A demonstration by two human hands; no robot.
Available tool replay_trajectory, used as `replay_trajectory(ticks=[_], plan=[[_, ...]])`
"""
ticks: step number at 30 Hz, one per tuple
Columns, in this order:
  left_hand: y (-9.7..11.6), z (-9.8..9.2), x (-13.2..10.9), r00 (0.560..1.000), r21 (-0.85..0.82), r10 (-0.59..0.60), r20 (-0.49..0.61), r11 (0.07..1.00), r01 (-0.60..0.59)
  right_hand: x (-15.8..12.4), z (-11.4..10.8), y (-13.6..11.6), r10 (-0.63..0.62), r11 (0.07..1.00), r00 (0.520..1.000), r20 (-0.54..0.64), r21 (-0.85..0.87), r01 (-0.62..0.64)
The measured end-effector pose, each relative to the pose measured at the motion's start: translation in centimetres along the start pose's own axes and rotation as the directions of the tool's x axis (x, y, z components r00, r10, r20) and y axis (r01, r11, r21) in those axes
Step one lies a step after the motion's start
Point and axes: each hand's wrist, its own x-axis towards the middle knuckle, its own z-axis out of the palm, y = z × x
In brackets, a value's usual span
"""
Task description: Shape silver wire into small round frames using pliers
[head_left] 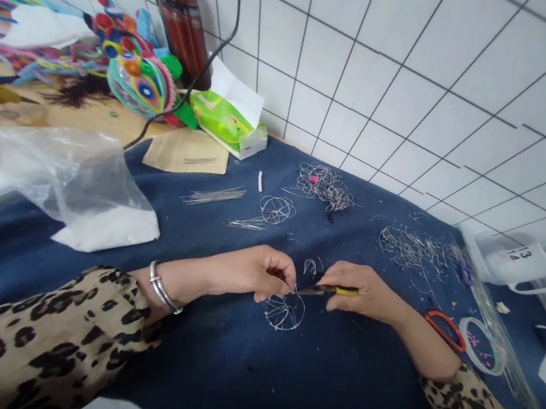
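Note:
My left hand (271, 275) pinches the upper edge of a round wire frame (282, 326), which has thin spokes and small pink beads along its rim. My right hand (360, 290) is closed around yellow-handled pliers (314, 291). The jaws of the pliers reach the wire right beside my left fingertips; whether they grip it is too small to tell. Just above, between the hands, lie a few short bent wires (314, 266). Farther back rests a second wire wheel (277, 210) with no beads that I can make out, beside a small bundle of straight wires (247, 222).
Tangled wire (326, 186) lies near the tiled wall, with more wire scraps (412, 250) at right. A bead dish (482, 346) and orange-handled scissors (445, 330) sit by my right forearm. At left are a plastic bag (71, 171), a tissue pack (228, 121) and a red thermos (183, 25).

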Motion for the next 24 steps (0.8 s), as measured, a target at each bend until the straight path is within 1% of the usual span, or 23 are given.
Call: replay_trajectory(ticks=[9, 12, 15, 18, 24], plan=[[-0.07, -0.06, -0.05, 0.999, -0.003, 0.033, -0.004, 0.999, -0.033, 0.12, 0.53, 0.00, 0.028, 0.998, 1.000, -0.008, 0.048, -0.027], [-0.22, -0.09, 0.02, 0.999, -0.027, 0.027, 0.016, 0.999, -0.027, 0.16, 0.65, -0.03, 0.036, 0.998, 0.999, -0.025, 0.049, -0.034], [-0.29, -0.04, 0.06, 1.000, -0.028, 0.017, 0.000, 0.999, -0.017, 0.15, 0.64, -0.07, 0.053, 0.998, 0.998, -0.038, 0.045, -0.051], [-0.26, -0.01, 0.05, 0.999, -0.027, 0.027, -0.028, 0.999, -0.028, -0.02, 0.47, -0.06, 0.085, 0.996, 0.994, -0.070, 0.031, -0.083], [-0.37, -0.10, 0.12, 0.999, -0.018, 0.044, -0.029, 0.999, -0.044, -0.66, 0.33, 0.13, 0.127, 0.991, 0.978, -0.168, -0.022, -0.132]])
